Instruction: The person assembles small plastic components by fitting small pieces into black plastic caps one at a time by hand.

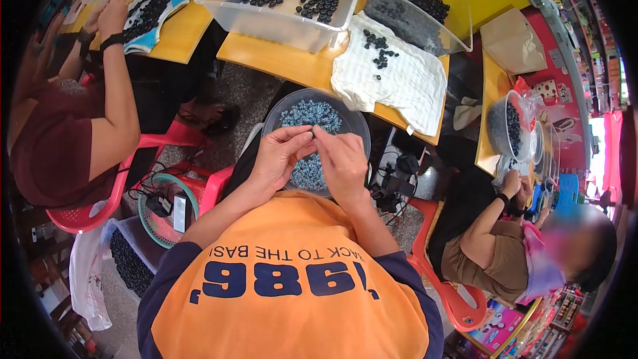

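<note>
Over my lap, my left hand and my right hand meet at the fingertips. Both pinch a small dark round piece; its exact kind is too small to make out. Right beneath them rests a grey round basin with many small blue-grey pieces inside, partly hidden by my hands. Just beyond the basin, a white cloth lies over the table edge with several black round pieces on it.
A clear plastic bin and a second clear bin, both with black pieces, stand on the wooden table. Co-workers sit at left and right on red chairs. At lower left is a container of black pieces.
</note>
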Demonstrator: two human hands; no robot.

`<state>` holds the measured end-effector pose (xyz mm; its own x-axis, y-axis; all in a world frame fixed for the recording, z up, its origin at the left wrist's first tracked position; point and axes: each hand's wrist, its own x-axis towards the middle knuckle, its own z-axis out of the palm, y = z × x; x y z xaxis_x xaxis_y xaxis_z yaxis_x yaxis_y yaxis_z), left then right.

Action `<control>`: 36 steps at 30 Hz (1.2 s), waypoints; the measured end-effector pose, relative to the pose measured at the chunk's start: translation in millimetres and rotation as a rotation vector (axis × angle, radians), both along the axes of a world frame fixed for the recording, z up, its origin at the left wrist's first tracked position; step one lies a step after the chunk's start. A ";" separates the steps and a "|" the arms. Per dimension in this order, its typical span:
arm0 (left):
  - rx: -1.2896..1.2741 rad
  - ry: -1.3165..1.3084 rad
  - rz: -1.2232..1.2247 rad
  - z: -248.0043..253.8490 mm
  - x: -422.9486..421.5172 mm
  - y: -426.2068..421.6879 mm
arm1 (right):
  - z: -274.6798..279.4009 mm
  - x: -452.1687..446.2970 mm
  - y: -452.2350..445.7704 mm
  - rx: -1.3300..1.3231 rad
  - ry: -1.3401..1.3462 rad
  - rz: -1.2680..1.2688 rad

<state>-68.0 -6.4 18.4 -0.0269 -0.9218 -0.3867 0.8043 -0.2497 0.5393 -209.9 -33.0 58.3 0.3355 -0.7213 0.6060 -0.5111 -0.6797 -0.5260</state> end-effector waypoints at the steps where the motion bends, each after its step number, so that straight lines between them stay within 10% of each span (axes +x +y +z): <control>1: 0.018 0.022 0.053 -0.4 -3.0 -2.0 | 0.2 1.6 0.7 -0.081 0.050 0.002; 9: 0.028 0.242 -0.005 -16.9 7.4 -16.2 | -11.2 -32.6 -57.6 0.300 -0.198 -0.226; 21: 0.007 0.344 -0.013 -3.9 14.9 -39.0 | -59.5 -85.0 -182.3 0.125 0.347 -0.196; 25: 0.018 0.245 -0.041 2.3 13.7 -40.5 | -24.3 -67.1 -150.0 0.313 0.158 -0.268; 29: 0.007 0.223 -0.058 10.1 8.2 -39.1 | -1.8 -39.3 -96.5 0.886 -0.613 -0.005; 36: -0.017 0.177 -0.040 17.0 7.9 -31.3 | 19.4 -5.4 -34.6 0.924 -0.594 0.056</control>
